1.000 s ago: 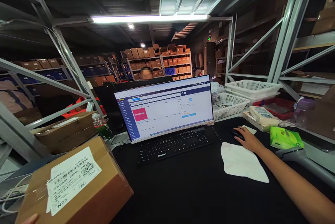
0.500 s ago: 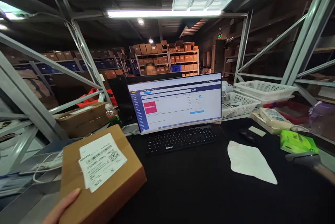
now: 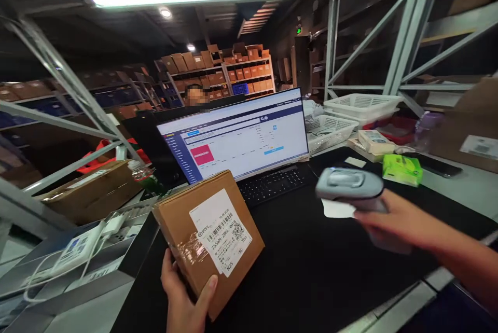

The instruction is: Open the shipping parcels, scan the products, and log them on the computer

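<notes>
The left hand (image 3: 182, 296) now lifts the cardboard box (image 3: 208, 237) above the table (image 3: 311, 271), label up; the right hand (image 3: 392, 224), off the mouse, apparently clenches a grey scanner (image 3: 348, 185) beside it.

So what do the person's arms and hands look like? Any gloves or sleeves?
No gloves: both the left hand and right hand are bare. The right forearm is bare too, no sleeve in view. No rings, watch or markings show. Only the left hand's wrist is in view.
</notes>
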`<control>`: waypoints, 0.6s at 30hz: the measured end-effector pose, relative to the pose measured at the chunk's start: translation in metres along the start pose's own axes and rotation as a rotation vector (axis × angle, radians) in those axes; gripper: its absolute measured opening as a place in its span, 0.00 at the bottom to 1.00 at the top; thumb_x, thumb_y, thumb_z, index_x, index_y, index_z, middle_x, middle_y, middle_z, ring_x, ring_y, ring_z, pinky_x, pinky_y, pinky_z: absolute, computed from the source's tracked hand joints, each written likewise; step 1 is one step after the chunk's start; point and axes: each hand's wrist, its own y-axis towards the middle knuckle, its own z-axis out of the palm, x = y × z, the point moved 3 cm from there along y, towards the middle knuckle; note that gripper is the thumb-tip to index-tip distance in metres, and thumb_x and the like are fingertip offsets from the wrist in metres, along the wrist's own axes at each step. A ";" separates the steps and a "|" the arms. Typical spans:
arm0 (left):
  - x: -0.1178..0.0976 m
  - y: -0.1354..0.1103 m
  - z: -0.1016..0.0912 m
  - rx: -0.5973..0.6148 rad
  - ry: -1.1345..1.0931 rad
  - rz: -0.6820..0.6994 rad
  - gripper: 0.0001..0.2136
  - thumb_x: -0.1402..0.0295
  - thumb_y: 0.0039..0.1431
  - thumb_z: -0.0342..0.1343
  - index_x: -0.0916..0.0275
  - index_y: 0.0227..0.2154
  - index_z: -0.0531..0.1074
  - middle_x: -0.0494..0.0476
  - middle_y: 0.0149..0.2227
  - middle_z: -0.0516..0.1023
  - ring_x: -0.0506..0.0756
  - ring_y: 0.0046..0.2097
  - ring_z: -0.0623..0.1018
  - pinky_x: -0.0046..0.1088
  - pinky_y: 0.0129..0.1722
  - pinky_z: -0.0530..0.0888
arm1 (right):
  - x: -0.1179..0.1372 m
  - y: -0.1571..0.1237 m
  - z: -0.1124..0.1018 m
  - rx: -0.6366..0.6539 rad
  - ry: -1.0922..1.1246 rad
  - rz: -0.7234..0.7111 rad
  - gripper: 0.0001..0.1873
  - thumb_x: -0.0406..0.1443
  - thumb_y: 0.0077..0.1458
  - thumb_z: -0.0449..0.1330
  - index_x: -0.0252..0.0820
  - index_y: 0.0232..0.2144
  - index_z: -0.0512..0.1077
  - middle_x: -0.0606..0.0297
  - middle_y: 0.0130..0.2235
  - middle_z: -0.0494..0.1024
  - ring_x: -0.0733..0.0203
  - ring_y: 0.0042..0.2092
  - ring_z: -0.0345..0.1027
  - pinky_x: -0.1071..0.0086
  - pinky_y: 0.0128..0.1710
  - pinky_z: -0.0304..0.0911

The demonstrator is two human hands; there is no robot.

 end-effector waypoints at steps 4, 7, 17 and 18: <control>-0.009 -0.004 0.011 0.072 0.042 0.043 0.59 0.48 0.45 0.69 0.57 0.73 0.38 0.70 0.71 0.52 0.75 0.70 0.59 0.59 0.69 0.59 | 0.048 -0.029 0.071 0.342 0.026 -0.265 0.25 0.41 0.52 0.66 0.42 0.52 0.75 0.65 0.34 0.80 0.57 0.36 0.74 0.67 0.37 0.72; -0.010 -0.009 0.013 0.096 0.118 0.070 0.55 0.48 0.50 0.65 0.57 0.73 0.38 0.70 0.72 0.48 0.74 0.70 0.59 0.60 0.68 0.60 | 0.061 -0.034 0.086 0.481 0.014 -0.370 0.21 0.37 0.53 0.65 0.39 0.50 0.77 0.65 0.38 0.81 0.58 0.43 0.73 0.68 0.47 0.70; 0.006 0.002 0.006 0.053 0.081 0.019 0.52 0.42 0.54 0.60 0.58 0.73 0.40 0.71 0.71 0.52 0.76 0.70 0.59 0.65 0.68 0.59 | 0.027 -0.029 0.056 0.234 -0.093 -0.142 0.14 0.39 0.53 0.63 0.42 0.42 0.76 0.62 0.32 0.79 0.59 0.32 0.72 0.69 0.33 0.69; 0.009 0.005 0.004 0.041 0.079 0.008 0.52 0.43 0.54 0.60 0.58 0.73 0.40 0.70 0.71 0.54 0.76 0.70 0.60 0.64 0.67 0.60 | 0.015 -0.024 0.048 0.158 -0.095 -0.105 0.12 0.41 0.54 0.62 0.43 0.40 0.75 0.61 0.32 0.78 0.59 0.30 0.71 0.68 0.30 0.68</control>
